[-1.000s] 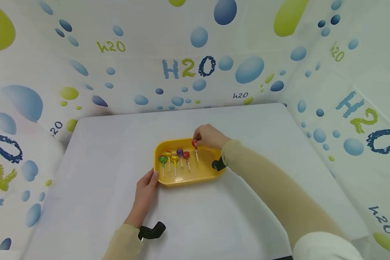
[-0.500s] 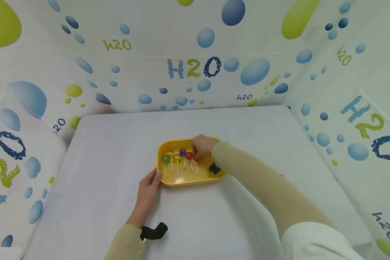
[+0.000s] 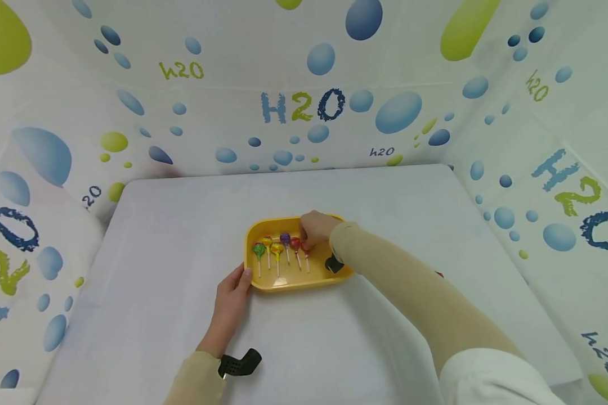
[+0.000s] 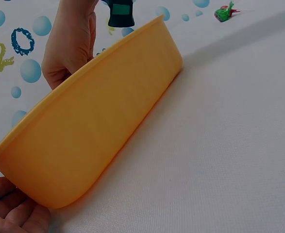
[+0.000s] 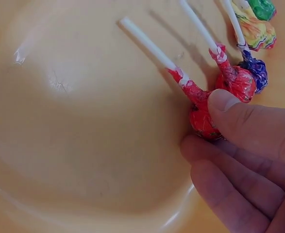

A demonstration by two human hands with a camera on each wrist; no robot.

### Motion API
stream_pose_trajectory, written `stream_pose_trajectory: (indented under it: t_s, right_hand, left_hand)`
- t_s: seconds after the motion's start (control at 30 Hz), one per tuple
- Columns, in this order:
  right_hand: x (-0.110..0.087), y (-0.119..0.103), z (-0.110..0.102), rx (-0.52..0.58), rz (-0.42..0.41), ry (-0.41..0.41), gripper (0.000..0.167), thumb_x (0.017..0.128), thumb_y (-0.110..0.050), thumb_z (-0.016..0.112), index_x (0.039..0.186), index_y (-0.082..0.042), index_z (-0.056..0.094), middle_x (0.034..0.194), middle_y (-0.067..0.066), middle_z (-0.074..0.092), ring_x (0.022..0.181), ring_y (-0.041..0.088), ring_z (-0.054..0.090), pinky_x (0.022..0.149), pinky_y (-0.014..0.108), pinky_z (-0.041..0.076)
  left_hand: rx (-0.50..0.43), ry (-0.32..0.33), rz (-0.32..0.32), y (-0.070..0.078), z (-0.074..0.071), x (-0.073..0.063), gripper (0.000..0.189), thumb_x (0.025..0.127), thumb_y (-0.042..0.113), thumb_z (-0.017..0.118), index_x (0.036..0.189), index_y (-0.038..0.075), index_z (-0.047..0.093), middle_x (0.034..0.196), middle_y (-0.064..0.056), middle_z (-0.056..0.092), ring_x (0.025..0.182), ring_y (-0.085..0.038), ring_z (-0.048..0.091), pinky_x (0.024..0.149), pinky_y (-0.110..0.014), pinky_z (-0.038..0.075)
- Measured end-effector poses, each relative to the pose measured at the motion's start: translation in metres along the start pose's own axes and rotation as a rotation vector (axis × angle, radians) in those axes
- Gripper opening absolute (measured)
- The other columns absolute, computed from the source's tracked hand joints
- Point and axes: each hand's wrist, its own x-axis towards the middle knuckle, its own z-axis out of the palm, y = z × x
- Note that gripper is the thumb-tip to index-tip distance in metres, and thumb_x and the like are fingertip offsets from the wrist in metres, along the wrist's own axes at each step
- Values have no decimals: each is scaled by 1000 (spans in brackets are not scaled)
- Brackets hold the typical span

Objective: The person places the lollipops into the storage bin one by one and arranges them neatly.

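A yellow tray (image 3: pixel 299 281) stands on the white table. My left hand (image 3: pixel 233 289) holds its left end, thumb at the rim and fingers against the outer wall. Inside the tray my right hand (image 3: pixel 318 228) pinches the wrapped head of a red lollipop (image 5: pixel 203 116) between thumb and fingers. The stick of that lollipop lies low over the tray floor. To its left are another red lollipop (image 3: pixel 295 243), a purple one (image 3: pixel 285 239), two yellow ones, one here (image 3: pixel 276 249), and a green one (image 3: pixel 259 249), side by side with sticks toward me.
Right of the tray, a lollipop in a green and red wrapper (image 4: pixel 225 11) lies on the table (image 3: pixel 182 236). In the head view my right forearm (image 3: pixel 400 275) hides most of that area. A patterned curtain (image 3: pixel 208 112) surrounds the table's back and sides.
My right hand has lowered the red lollipop into the tray, beside the other red one. The left hand keeps its hold on the tray. The head view has shifted slightly.
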Motion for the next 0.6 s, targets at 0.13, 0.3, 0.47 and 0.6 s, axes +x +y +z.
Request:
stream_pose_trajectory:
  t_s: [0.13, 0.3, 0.47, 0.6]
  right_hand:
    - [0, 0, 0, 13, 11, -4, 15, 88, -20, 82, 95, -9, 74, 94, 3, 72, 83, 16, 57, 81, 27, 55]
    - [-2, 0, -1, 27, 27, -9, 18, 88, -20, 82, 99, -9, 74, 98, 3, 72, 87, 17, 59, 88, 29, 57]
    - [-3, 0, -2, 34, 31, -16, 20, 88, -20, 82, 102, -8, 74, 101, 4, 73, 89, 17, 59, 90, 30, 57]
    - [-5, -1, -2, 41, 33, -17, 21, 88, -21, 82, 102, -8, 74, 101, 4, 72, 89, 17, 59, 90, 30, 56]
  left_hand:
    - [10, 0, -7, 0, 0, 0, 57, 111, 33, 44, 158, 2, 35, 163, -17, 39, 156, -34, 28, 126, -50, 29]
    - [10, 0, -6, 1, 0, -1, 57, 111, 32, 44, 158, 1, 35, 163, -18, 39, 156, -34, 28, 126, -50, 29]
    - [6, -1, -3, 3, 0, -1, 57, 111, 32, 44, 157, 0, 35, 162, -19, 40, 155, -34, 30, 125, -49, 31]
    - [4, -4, -4, 3, 0, -2, 57, 111, 32, 44, 157, 0, 35, 162, -19, 40, 155, -34, 30, 125, -50, 31]
